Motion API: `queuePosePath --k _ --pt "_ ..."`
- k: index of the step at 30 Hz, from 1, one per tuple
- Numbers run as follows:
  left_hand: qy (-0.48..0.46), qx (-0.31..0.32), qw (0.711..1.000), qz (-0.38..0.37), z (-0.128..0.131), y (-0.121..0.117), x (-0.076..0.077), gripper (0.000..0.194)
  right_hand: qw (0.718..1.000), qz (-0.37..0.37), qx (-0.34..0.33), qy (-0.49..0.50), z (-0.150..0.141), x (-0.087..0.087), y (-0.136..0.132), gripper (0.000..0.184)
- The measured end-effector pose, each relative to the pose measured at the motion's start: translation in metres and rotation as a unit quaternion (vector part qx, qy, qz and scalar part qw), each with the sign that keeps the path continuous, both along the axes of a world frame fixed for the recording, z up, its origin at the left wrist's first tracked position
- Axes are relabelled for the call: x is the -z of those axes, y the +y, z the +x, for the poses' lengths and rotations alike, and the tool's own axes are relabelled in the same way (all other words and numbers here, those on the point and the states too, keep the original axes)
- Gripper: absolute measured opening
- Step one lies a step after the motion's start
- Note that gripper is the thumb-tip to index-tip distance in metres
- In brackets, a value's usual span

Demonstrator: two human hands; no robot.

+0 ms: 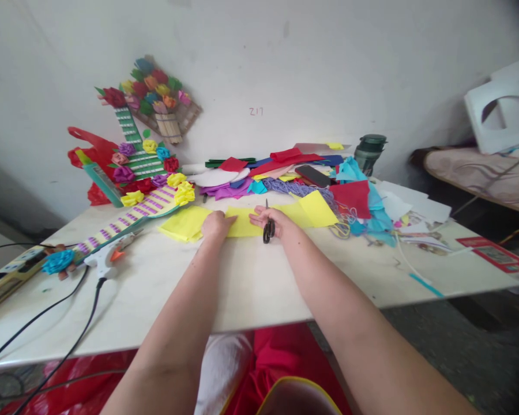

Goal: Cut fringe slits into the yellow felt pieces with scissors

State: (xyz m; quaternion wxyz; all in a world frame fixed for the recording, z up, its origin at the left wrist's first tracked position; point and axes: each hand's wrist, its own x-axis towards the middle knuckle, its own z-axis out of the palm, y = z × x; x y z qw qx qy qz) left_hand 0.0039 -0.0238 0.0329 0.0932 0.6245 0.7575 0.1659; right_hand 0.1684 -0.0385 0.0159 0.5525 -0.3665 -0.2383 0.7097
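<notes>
A long strip of yellow crepe-like sheet lies across the table, folded over at its left end. My left hand rests on it with curled fingers and the thumb pointing right, gripping or pressing the sheet; the fingertips are partly hidden. To the right, my right hand holds scissors with black handles. Their handles hang below the palm and the narrow blade tip points up, away from me. Some fingers of that hand stretch left over the sheet. A squarer yellow piece lies at the strip's right end.
Behind lies a pile of coloured sheets, purple cord and a dark phone. At left are a flower-decorated guitar shape, a glue gun with its cable, and a power strip. A dark bottle stands back right.
</notes>
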Motion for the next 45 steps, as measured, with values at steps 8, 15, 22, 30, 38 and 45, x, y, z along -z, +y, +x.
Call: queuePosePath --k 8,15,22,30,38,45 --pt "-0.095 0.015 0.995 0.037 -0.007 0.007 0.006 0.031 1.000 -0.004 0.004 -0.001 0.000 0.003 0.003 0.048" --pt "-0.289 0.018 0.953 0.087 -0.005 0.020 0.020 0.027 1.000 -0.007 0.003 0.005 0.000 0.002 0.003 0.051" --pt "-0.422 0.039 0.902 0.082 0.017 0.010 0.014 0.029 1.000 -0.004 0.000 0.013 0.001 -0.004 -0.003 0.046" --pt "-0.390 0.076 0.917 0.043 0.031 0.004 0.008 0.020 1.000 0.001 -0.003 0.019 0.000 -0.004 -0.004 0.043" --pt "-0.155 0.056 0.986 -0.015 0.033 0.013 -0.006 0.031 1.000 -0.006 -0.005 0.011 -0.001 -0.006 -0.003 0.039" --pt "-0.108 0.008 0.989 -0.097 0.030 0.028 -0.026 0.044 1.000 -0.021 0.016 -0.004 0.000 -0.006 -0.003 0.040"
